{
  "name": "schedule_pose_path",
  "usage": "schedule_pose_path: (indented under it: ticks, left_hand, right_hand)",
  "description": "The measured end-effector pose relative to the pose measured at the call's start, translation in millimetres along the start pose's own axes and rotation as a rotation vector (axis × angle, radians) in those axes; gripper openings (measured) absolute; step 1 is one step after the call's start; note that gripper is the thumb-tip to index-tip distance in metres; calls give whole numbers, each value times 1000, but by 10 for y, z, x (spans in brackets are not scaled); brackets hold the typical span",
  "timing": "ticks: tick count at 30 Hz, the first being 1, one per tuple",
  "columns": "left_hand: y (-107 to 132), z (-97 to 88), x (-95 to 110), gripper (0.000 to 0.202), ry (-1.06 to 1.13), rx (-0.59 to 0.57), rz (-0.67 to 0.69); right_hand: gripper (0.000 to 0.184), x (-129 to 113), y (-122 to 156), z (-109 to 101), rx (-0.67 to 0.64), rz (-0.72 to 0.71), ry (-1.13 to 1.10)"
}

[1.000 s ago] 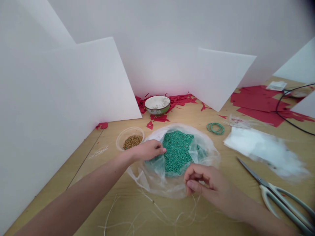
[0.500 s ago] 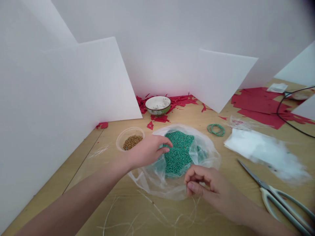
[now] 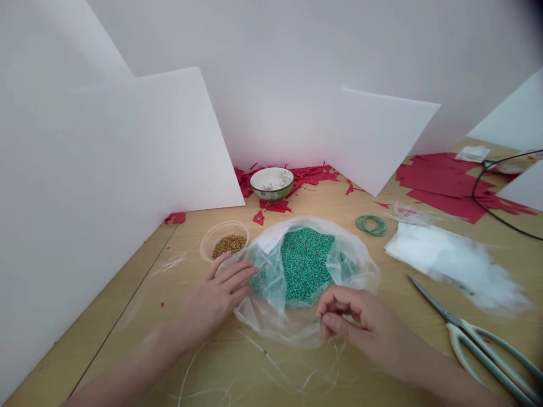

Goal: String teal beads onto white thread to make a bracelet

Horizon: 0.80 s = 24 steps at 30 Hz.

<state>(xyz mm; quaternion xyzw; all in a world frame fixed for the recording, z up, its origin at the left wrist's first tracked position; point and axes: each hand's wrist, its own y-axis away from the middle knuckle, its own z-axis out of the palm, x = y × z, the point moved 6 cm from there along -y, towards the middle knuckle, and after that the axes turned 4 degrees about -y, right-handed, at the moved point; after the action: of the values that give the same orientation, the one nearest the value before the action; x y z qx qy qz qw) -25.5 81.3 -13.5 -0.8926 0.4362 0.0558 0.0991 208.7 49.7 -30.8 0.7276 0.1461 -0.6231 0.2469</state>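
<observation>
My left hand is open, palm down with fingers extended, at the left edge of a clear plastic bag. Heaped in that bag are small green beads. Just past my left fingertips stands a clear round tub holding gold-coloured beads. My right hand is pinched closed over the bag's near right edge. A thin clear thread runs down from those fingers and loops over the table in front; its tip inside the pinch is hidden.
Scissors lie at the right, blades pointing away. Beyond them are clear plastic bags and green beaded rings. A bowl stands at the back among red paper scraps. White boards lean behind.
My left hand has drawn back from above the green beads, left and toward me, its fingers now spread out. My right hand has stayed in place.
</observation>
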Motion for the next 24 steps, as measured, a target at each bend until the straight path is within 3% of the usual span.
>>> schedule_pose_path:
  ticks: [4,8,11,14,18,23,24]
  left_hand:
    - [-263,-424,18,21,-3,241,9]
    - [-524,-875,116,23,-72,333,96]
    - [-661,-1026,117,21,-107,377,122]
    - [-706,-938,59,21,-32,317,139]
    - [-570,-588,-59,27,147,122,43]
    - [-252,-148,-36,34,179,21,65]
    - [-205,-77,-25,32,176,4,78]
  right_hand:
    - [15,-5,12,-4,2,0,-6]
    - [18,-17,17,8,-7,-1,-1]
    - [18,-21,10,3,-3,-3,30]
    - [16,-26,9,-18,9,-9,52]
    - [18,-72,40,-4,7,-65,168]
    - [16,-101,67,147,61,-255,590]
    - [23,-79,59,190,79,-296,708]
